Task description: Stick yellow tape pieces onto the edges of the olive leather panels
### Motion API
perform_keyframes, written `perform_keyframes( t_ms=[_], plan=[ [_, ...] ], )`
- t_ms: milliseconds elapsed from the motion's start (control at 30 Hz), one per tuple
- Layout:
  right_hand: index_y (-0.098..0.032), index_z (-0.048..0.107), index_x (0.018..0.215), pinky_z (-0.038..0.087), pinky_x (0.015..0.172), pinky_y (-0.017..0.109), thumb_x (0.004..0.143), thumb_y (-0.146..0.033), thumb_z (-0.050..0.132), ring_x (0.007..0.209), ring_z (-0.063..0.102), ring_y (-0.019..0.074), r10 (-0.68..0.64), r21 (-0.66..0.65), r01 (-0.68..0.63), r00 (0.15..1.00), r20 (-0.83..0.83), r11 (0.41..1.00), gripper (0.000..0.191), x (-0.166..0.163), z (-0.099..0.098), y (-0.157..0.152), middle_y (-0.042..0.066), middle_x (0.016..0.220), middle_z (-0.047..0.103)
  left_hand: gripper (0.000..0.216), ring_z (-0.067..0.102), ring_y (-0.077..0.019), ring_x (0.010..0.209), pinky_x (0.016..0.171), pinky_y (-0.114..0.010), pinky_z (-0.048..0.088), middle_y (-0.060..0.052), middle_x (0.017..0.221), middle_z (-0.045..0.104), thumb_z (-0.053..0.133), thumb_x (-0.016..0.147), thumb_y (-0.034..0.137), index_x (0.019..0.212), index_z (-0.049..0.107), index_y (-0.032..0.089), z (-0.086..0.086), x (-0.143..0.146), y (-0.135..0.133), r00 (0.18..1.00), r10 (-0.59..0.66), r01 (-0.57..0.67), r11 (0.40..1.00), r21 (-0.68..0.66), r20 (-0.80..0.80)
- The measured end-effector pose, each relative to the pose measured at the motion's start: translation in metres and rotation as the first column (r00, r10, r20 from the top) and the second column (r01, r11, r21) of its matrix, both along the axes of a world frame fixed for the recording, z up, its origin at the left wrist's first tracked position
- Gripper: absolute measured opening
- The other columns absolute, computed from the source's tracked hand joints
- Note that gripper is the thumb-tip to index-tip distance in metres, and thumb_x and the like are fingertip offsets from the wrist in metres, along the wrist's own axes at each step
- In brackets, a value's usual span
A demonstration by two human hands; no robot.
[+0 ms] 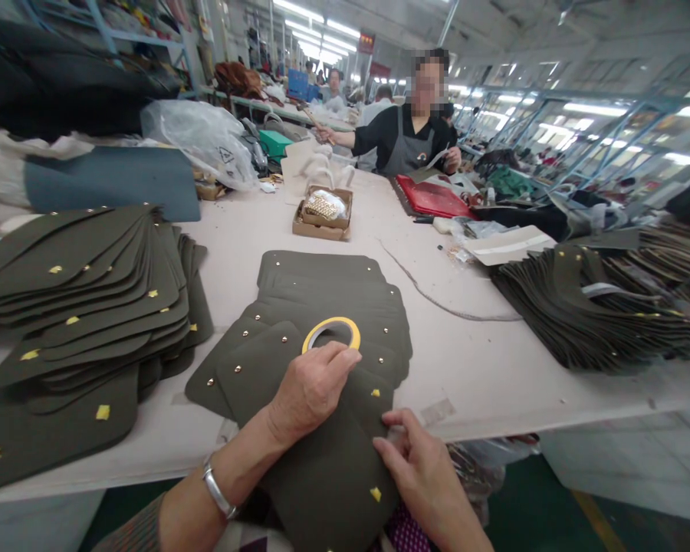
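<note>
My left hand (313, 387) is closed on a roll of yellow tape (353, 331), over a fanned stack of dark olive panels (322, 272) with small gold studs. The fingers hide the roll's near side. One panel (327, 475) lies nearest me and reaches past the table edge. It bears yellow tape bits (376, 494) near its right side. My right hand (417, 460) is at that panel's right edge, thumb and forefinger apart, with their tips by the edge. The other fingers of this hand are partly hidden.
Taped olive panels (103, 307) are piled at the left. Another pile (586, 314) stands at the right. Beyond the stack is a cardboard box (322, 228) of gold hardware. A cord (437, 300) crosses the table (471, 383). Across it, a co-worker (414, 138) holds a hammer-like tool.
</note>
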State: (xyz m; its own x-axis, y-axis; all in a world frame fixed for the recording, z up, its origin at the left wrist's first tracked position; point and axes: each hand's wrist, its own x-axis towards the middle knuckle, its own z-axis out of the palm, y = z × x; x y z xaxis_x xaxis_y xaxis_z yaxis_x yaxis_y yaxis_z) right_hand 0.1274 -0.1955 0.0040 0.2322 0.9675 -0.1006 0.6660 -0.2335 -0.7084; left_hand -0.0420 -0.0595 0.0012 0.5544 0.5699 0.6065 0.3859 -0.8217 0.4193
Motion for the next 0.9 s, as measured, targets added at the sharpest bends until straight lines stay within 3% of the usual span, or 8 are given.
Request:
perform_keyframes(
  t_ms=[67, 167, 267, 333, 467, 567, 767, 900],
  plan=[
    [-0.022, 0.061, 0.094, 0.042, 0.046, 0.024, 0.086, -0.031, 0.056, 0.046, 0.058, 0.0159, 0.005, 0.017, -0.006, 0.999, 0.046, 1.0, 0.012, 0.002, 0.0, -0.001, -0.005, 0.05, 0.058, 0.021, 0.063, -0.014, 0.091, 0.08, -0.026, 0.052, -0.005, 0.098, 0.067, 0.043, 0.094, 0.014, 0.109, 0.056, 0.018, 0.001, -0.002, -0.001, 0.998, -0.059, 0.059, 0.998, -0.022, 0.038],
    [-0.022, 0.064, 0.091, 0.048, 0.055, 0.025, 0.089, -0.031, 0.053, 0.057, 0.063, 0.0159, -0.031, 0.215, 0.008, 0.994, 0.103, 0.977, 0.014, 0.007, 0.01, 0.008, 0.0, 0.067, 0.068, 0.032, 0.065, -0.0135, 0.093, 0.083, -0.026, 0.053, -0.005, 0.104, 0.068, 0.043, 0.095, 0.016, 0.127, 0.047, 0.019, 0.004, -0.005, -0.006, 0.993, -0.101, 0.105, 0.992, -0.067, 0.055],
    [-0.021, 0.065, 0.099, 0.052, 0.067, 0.027, 0.091, -0.025, 0.051, 0.074, 0.066, 0.0168, 0.013, 0.444, -0.081, 0.988, 0.155, 0.893, 0.016, 0.005, 0.024, 0.025, 0.005, 0.089, 0.07, 0.04, 0.066, -0.0143, 0.089, 0.08, -0.027, 0.054, -0.008, 0.11, 0.067, 0.043, 0.095, 0.022, 0.135, 0.038, 0.017, 0.006, -0.006, -0.013, 0.997, -0.072, 0.074, 0.994, -0.081, 0.023],
    [-0.021, 0.063, 0.105, 0.053, 0.074, 0.029, 0.09, -0.018, 0.05, 0.084, 0.065, 0.0175, 0.099, 0.52, -0.199, 0.972, 0.213, 0.831, 0.02, 0.001, 0.03, 0.036, 0.007, 0.095, 0.069, 0.038, 0.067, -0.0151, 0.083, 0.075, -0.028, 0.055, -0.009, 0.109, 0.068, 0.044, 0.095, 0.024, 0.132, 0.039, 0.016, 0.007, -0.006, -0.016, 0.999, -0.049, 0.049, 0.997, -0.054, -0.008],
    [-0.022, 0.061, 0.108, 0.053, 0.08, 0.031, 0.089, -0.009, 0.049, 0.091, 0.063, 0.0177, 0.254, 0.548, -0.39, 0.917, 0.308, 0.74, 0.026, -0.007, 0.032, 0.05, 0.007, 0.098, 0.068, 0.033, 0.066, -0.0163, 0.076, 0.071, -0.03, 0.054, -0.007, 0.106, 0.069, 0.043, 0.096, 0.024, 0.127, 0.042, 0.016, 0.007, -0.007, -0.021, 0.998, -0.032, 0.032, 0.999, -0.005, -0.045],
    [-0.02, 0.061, 0.104, 0.054, 0.076, 0.031, 0.089, -0.007, 0.047, 0.085, 0.063, 0.0169, 0.29, 0.538, -0.449, 0.888, 0.356, 0.714, 0.024, -0.008, 0.028, 0.052, 0.007, 0.093, 0.068, 0.029, 0.065, -0.017, 0.075, 0.069, -0.031, 0.054, -0.005, 0.101, 0.069, 0.044, 0.095, 0.024, 0.123, 0.045, 0.017, 0.008, -0.008, -0.023, 0.998, -0.024, 0.023, 1.0, -0.012, -0.062],
    [-0.02, 0.06, 0.091, 0.052, 0.067, 0.028, 0.086, -0.007, 0.05, 0.071, 0.063, 0.015, 0.218, 0.551, -0.457, 0.869, 0.444, 0.698, 0.017, -0.009, 0.023, 0.052, 0.003, 0.077, 0.067, 0.018, 0.064, -0.0136, 0.084, 0.074, -0.024, 0.051, -0.004, 0.092, 0.066, 0.039, 0.095, 0.015, 0.104, 0.055, 0.018, 0.012, -0.009, -0.025, 0.992, -0.115, 0.106, 0.986, -0.128, -0.058],
    [-0.02, 0.062, 0.088, 0.052, 0.065, 0.026, 0.085, -0.008, 0.051, 0.07, 0.064, 0.0149, 0.173, 0.569, -0.391, 0.901, 0.399, 0.723, 0.016, -0.011, 0.022, 0.054, 0.003, 0.075, 0.068, 0.018, 0.062, -0.0134, 0.08, 0.07, -0.022, 0.051, -0.002, 0.083, 0.063, 0.041, 0.094, 0.016, 0.092, 0.058, 0.018, 0.016, -0.009, -0.023, 0.993, -0.072, 0.055, 0.984, -0.17, -0.094]
  ],
)
